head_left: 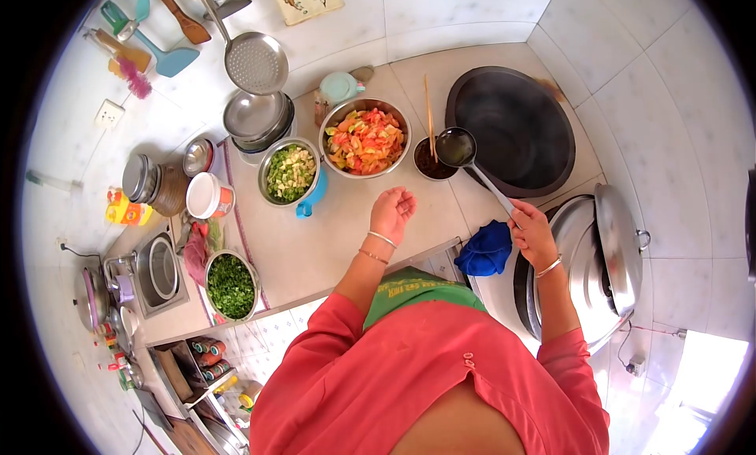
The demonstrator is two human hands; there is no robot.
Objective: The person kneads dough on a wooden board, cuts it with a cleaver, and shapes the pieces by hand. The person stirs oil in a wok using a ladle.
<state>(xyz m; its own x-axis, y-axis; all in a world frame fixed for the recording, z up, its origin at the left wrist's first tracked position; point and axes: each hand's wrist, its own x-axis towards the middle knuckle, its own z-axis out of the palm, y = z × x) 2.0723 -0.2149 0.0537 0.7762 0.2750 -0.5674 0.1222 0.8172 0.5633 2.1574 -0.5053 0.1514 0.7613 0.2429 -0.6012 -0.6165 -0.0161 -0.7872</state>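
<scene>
My right hand [534, 231] is closed around the grey handle of a ladle [493, 189]. The ladle's dark round bowl [456, 147] holds some liquid and hangs between the black wok [512, 132] and a small bowl of dark sauce [431, 165] with chopsticks [430, 112] standing in it. Over the counter, my left hand [394, 212] has loosely curled fingers and nothing visible in it. Beyond it stands a steel bowl of chopped tomatoes [365, 140]. A bowl of chopped greens and garlic [290, 173] sits to the left of that.
A blue cloth [483, 249] lies by the counter's front edge. Right of it is a large steel pot with a lid [616, 250]. At left are a bowl of chopped greens [231, 286], a white tub [209, 195] and a sink [153, 274]. A skimmer [256, 64] hangs on the wall.
</scene>
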